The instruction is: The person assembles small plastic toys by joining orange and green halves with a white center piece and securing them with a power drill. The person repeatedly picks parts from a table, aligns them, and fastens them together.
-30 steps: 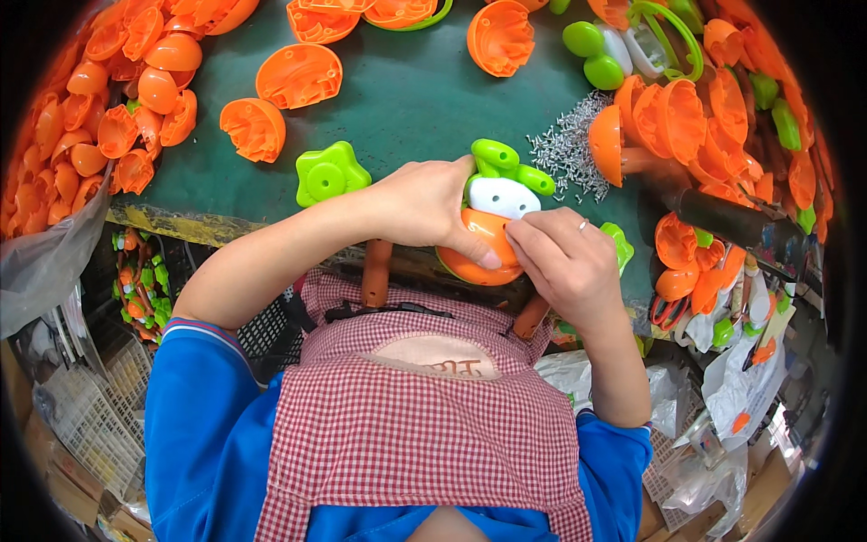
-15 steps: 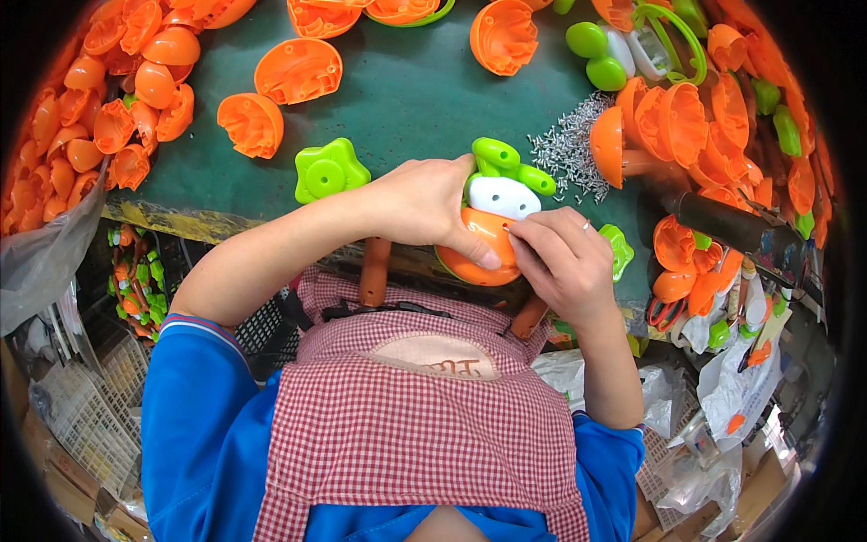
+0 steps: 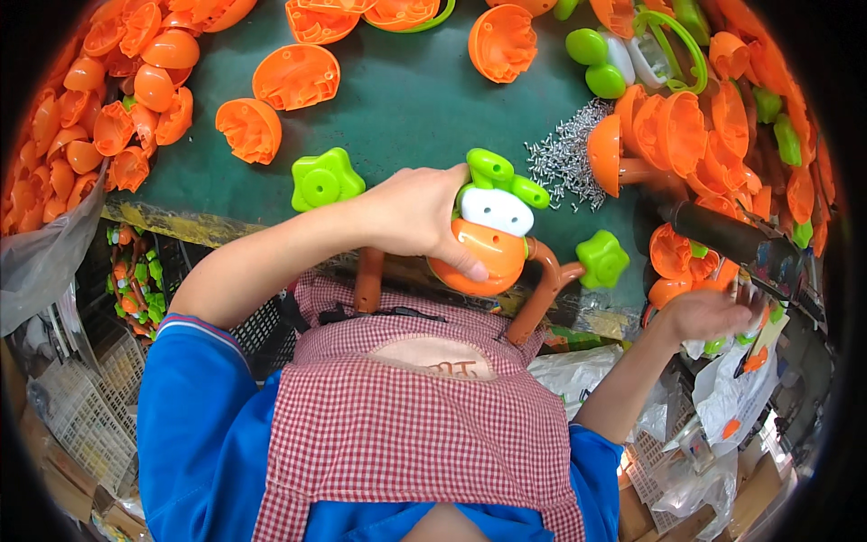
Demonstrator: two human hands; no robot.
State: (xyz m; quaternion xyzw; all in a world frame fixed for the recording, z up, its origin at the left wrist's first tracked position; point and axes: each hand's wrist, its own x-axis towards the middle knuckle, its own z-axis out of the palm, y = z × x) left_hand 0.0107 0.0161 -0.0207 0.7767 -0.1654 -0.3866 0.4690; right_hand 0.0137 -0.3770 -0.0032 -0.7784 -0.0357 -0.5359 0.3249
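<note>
My left hand (image 3: 424, 212) is closed around a plastic toy at the table's front edge, its thumb across the orange body. The toy has a glossy orange rounded body (image 3: 495, 257), a white eye piece (image 3: 497, 211) with two dark holes, and a green knobbed top (image 3: 492, 170). Brown curved tubes (image 3: 545, 291) stick out beside it, near a green star-shaped piece (image 3: 602, 259) on the right. Another green star piece (image 3: 327, 179) lies left of my wrist. My right hand (image 3: 709, 316) is off to the right, below a dark cylindrical tool (image 3: 727, 230); its fingers are smeared by motion.
A pile of small silver screws (image 3: 569, 155) lies on the green tabletop (image 3: 406, 108). Orange half shells (image 3: 296, 77) are scattered across the back, with heaps at left and right. White-and-green parts (image 3: 619, 59) sit at the far right. Plastic bags (image 3: 736, 388) hang at the lower right.
My right hand has left the toy's front and moved right, toward the dark tool. The toy, still in my left hand, has shifted slightly down; the right star piece now shows fully.
</note>
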